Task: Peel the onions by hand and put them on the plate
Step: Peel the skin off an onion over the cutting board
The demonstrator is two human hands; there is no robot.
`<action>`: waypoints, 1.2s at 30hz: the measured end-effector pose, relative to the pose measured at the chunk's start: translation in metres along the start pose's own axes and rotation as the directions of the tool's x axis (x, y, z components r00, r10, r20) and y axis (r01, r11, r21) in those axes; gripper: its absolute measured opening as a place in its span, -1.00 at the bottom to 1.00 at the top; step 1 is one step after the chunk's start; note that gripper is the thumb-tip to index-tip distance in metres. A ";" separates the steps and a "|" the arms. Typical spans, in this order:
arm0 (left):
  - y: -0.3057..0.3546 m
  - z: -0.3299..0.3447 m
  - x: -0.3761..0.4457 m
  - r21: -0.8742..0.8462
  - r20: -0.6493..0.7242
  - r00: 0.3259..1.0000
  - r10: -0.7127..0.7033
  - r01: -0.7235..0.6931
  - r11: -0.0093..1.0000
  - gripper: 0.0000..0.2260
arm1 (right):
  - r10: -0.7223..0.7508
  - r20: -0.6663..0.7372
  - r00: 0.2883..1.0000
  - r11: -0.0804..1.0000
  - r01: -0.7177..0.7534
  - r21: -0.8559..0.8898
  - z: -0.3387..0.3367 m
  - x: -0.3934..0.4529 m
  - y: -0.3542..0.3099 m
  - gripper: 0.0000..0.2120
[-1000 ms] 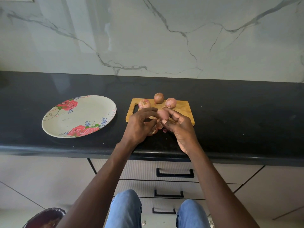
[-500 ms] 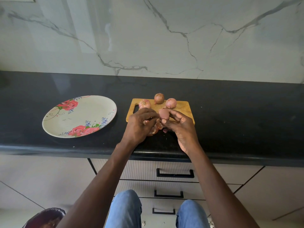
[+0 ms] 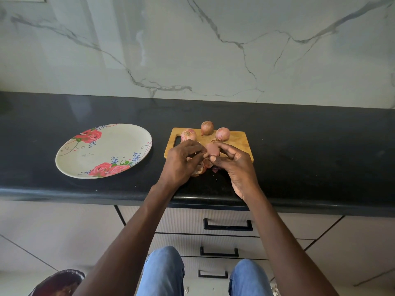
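My right hand (image 3: 235, 165) pinched the half-peeled pinkish round onion (image 3: 213, 151) | left hand (image 3: 181, 163) gripped its skin | floral white plate (image 3: 70, 165) lay left, nearer my left hand.

Wooden cutting board (image 3: 239, 139), matt, warm grain. Glossy black stone countertop (image 3: 310, 146), faintly speckled. Polished white marble backsplash (image 3: 192, 50), grey-veined. Smooth glazed plate (image 3: 102, 150), floral print. Dry papery onion skins (image 3: 201, 168). Ribbed drawer fronts (image 3: 183, 218), matt black handles (image 3: 227, 228).

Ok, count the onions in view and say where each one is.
4. One onion is held between the left hand and right hand. Three lie on the cutting board: left, back, right. The hands may hide more.
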State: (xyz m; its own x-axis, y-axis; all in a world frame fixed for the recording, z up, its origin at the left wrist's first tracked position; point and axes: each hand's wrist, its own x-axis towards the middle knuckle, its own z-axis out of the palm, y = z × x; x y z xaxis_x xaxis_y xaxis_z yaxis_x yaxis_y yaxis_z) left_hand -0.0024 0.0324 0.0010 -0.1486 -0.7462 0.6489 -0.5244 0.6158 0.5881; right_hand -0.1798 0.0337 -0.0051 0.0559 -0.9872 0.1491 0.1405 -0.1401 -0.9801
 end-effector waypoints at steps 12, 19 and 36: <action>-0.002 -0.001 0.000 -0.105 -0.047 0.988 -0.147 0.141 0.984 -0.91 | -0.012 0.002 1.000 1.000 0.012 -0.007 0.003 0.000 -0.001 -0.57; 0.000 0.000 0.001 -0.168 -0.017 0.983 -0.182 0.177 0.970 -0.92 | -0.026 0.000 1.000 0.999 0.026 -0.029 0.003 -0.002 -0.002 -0.58; -0.001 -0.004 0.002 -0.289 0.054 0.939 -0.341 0.341 0.894 -0.90 | -0.045 0.016 0.999 0.997 0.046 -0.059 0.002 0.000 0.000 -0.59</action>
State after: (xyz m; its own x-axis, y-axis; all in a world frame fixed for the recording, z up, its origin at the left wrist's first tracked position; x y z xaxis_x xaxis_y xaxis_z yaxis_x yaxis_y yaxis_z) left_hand 0.0011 0.0314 0.0035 -0.0065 -0.9240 0.3824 -0.2775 0.3691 0.8870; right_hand -0.1776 0.0339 -0.0044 0.0653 -0.9786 0.1951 0.0846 -0.1894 -0.9782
